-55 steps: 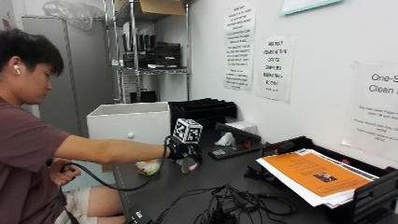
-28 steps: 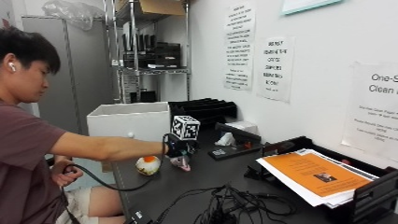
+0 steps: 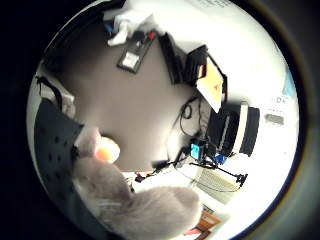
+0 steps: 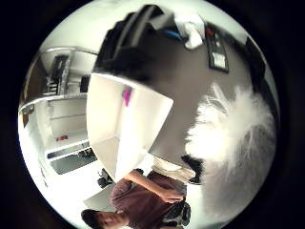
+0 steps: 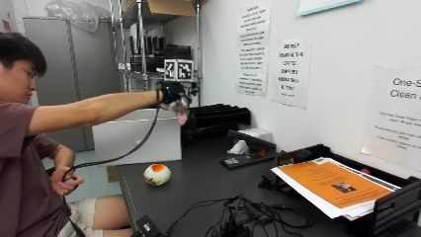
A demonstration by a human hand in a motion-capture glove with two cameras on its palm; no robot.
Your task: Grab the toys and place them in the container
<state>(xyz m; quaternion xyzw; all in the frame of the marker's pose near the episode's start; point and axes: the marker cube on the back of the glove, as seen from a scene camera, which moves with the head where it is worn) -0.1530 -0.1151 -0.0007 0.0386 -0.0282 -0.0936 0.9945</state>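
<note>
Hands first: we are curling our gloved right one (image 5: 173, 95) around a furry toy (image 5: 180, 112), lifting it high over the white bin (image 5: 138, 140) so it can drop inside, while the orange-topped ball (image 5: 157, 174) is waiting on the surface (image 5: 217, 190) beside it.

A dark tabletop (image 5: 197, 182) ran along a white wall (image 5: 342, 54) hung with printed notices (image 5: 290, 72). Black paper trays (image 5: 214, 116) stood at its far edge, against the wall. Beyond them rose a metal wire shelf rack (image 5: 135, 44) carrying a cardboard box (image 5: 172, 7), beside a grey cabinet (image 5: 65, 74).
</note>
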